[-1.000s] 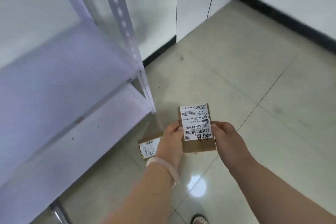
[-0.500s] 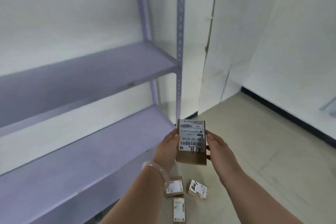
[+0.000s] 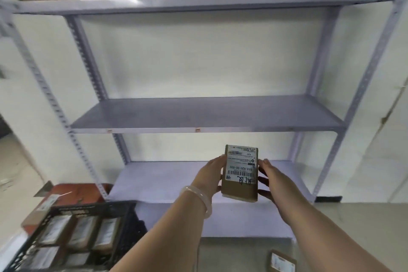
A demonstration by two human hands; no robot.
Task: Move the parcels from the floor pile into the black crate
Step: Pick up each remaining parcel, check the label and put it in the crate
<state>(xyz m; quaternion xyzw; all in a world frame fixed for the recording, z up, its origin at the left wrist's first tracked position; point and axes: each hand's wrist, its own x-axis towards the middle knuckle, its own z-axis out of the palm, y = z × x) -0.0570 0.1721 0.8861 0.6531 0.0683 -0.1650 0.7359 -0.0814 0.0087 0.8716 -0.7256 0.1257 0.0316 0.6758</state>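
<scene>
Since the earlier frame my view swings up off the floor pile, and the black crate (image 3: pixel 88 207) now shows at lower left, with rows of parcels already inside. My left hand (image 3: pixel 209 176) and right hand (image 3: pixel 273 181) pinch the labelled parcel (image 3: pixel 240 172) by its long edges, upright, before the lower shelf (image 3: pixel 159 181), well right of the crate. Next, I judge: carry left, clear the shelf upright (image 3: pixel 88 168), lower flat. One floor parcel (image 3: pixel 281 261) remains at lower right.
</scene>
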